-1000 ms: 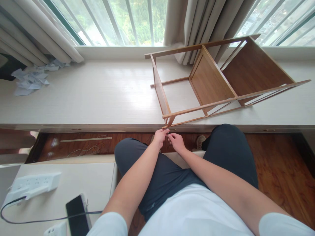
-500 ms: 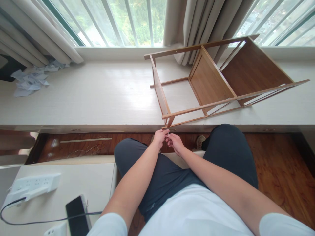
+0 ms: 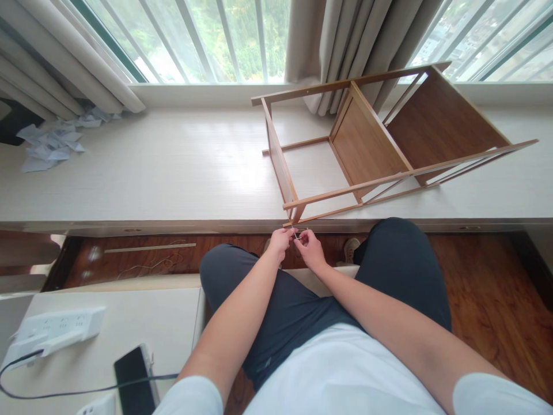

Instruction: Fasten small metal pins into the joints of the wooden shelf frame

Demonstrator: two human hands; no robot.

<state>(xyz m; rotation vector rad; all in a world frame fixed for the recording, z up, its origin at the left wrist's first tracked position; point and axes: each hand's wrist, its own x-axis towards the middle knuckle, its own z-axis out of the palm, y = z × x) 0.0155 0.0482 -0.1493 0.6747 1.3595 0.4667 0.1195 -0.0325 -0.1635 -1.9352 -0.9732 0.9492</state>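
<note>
A brown wooden shelf rack [image 3: 369, 141] lies on its side on the white window ledge, its near left corner at the ledge's front edge. Just below that corner, my right hand [image 3: 311, 251] pinches a small, thin metal hex key [image 3: 296, 235]. My left hand [image 3: 280, 242] is closed beside it, with thumb and fingertips at the key's upper end, close to the rack's leg. The key's tip and any screw there are too small to make out.
The white ledge [image 3: 194, 161] runs along the barred window, with paper scraps [image 3: 52, 144] at its left. A curtain [image 3: 341, 52] hangs behind the rack. At lower left, a white cabinet top [image 3: 168, 317] bears a power strip [image 3: 64, 325], a cable and a phone [image 3: 135, 374].
My right hand's fingers have shifted slightly and turned around the hex key, showing more of it. My left hand and the rack stay in place; the view moved a little.
</note>
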